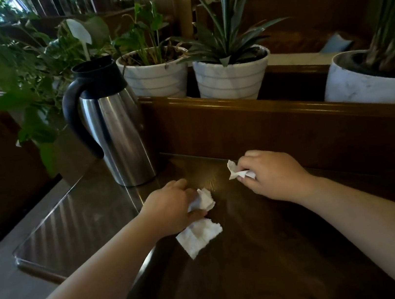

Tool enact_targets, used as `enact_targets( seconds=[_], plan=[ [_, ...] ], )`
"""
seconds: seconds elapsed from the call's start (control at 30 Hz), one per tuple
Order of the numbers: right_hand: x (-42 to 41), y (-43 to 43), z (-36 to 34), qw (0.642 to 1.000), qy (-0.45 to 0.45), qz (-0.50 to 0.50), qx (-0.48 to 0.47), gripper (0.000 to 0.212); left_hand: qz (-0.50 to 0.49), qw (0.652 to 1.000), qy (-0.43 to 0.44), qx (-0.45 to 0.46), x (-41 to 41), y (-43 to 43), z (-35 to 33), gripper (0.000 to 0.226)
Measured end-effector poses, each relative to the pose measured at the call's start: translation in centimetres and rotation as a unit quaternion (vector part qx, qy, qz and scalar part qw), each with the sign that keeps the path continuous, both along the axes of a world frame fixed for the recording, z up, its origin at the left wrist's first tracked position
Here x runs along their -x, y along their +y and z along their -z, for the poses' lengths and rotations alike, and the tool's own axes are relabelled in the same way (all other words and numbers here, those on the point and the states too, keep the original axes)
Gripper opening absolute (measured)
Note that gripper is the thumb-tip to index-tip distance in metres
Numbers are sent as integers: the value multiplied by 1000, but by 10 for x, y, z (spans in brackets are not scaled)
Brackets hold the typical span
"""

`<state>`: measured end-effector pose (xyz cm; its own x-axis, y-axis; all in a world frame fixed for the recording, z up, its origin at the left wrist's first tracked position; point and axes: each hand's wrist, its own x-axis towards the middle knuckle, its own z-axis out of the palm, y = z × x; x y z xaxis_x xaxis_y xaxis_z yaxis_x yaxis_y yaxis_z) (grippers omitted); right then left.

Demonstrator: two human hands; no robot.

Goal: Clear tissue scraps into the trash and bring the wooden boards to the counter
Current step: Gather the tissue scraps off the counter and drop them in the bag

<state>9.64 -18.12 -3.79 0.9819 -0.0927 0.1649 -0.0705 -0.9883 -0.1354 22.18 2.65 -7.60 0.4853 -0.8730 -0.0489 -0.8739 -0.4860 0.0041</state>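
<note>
On the dark wooden table [271,253] my left hand [171,207] grips a crumpled white tissue scrap [204,199] between thumb and fingers. A second, flatter tissue scrap [199,236] lies loose on the table just below that hand. My right hand [272,174], further right near the wooden partition, is closed on a small crumpled tissue scrap [235,170] that sticks out to the left of the fingers. No wooden boards and no trash bin are in view.
A steel jug with a black handle [116,125] stands at the table's back left. A wooden partition [290,122] rises behind the table, with three white plant pots [157,78] [232,77] [371,82] on its ledge. The table's left edge [36,229] borders an aisle.
</note>
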Motion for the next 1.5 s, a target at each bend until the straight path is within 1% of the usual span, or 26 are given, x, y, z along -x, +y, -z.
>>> enact_targets(
  seconds=[0.17,0.4,0.5,0.6,0.7,0.77,0.83,0.87,1.03,1.2,1.3,1.5],
  plan=[
    [2,16,-4,1000,-9,3,-8,21,-12,999,19,41,-3,5,-2,42],
    [4,56,-5,998,-40,-34,-26,19,-67,986,41,150,-8,43,-12,28],
    [1,77,1,998,-17,-59,-27,19,-92,977,28,189,-9,67,-18,27],
    [-6,91,11,997,12,-74,0,24,-96,972,9,214,-4,85,-21,24],
    [-13,99,23,996,42,-79,17,31,-86,973,4,214,2,98,-21,24],
    [-12,101,29,995,70,-71,8,43,-75,976,0,206,4,102,-21,24],
    [-11,103,30,993,93,-64,21,56,-57,977,1,204,7,104,-20,23],
    [-10,104,30,993,101,-60,27,58,-47,978,3,203,9,103,-19,22],
    [-4,109,28,995,92,-42,20,41,-5,979,2,202,16,82,-23,25],
    [12,105,26,996,80,-12,28,37,65,973,-15,223,22,51,-37,28],
    [33,94,21,998,55,36,14,33,123,967,-21,223,31,31,-38,29],
    [104,60,17,984,22,179,15,27,222,960,22,172,62,-21,-29,31]
  ],
)
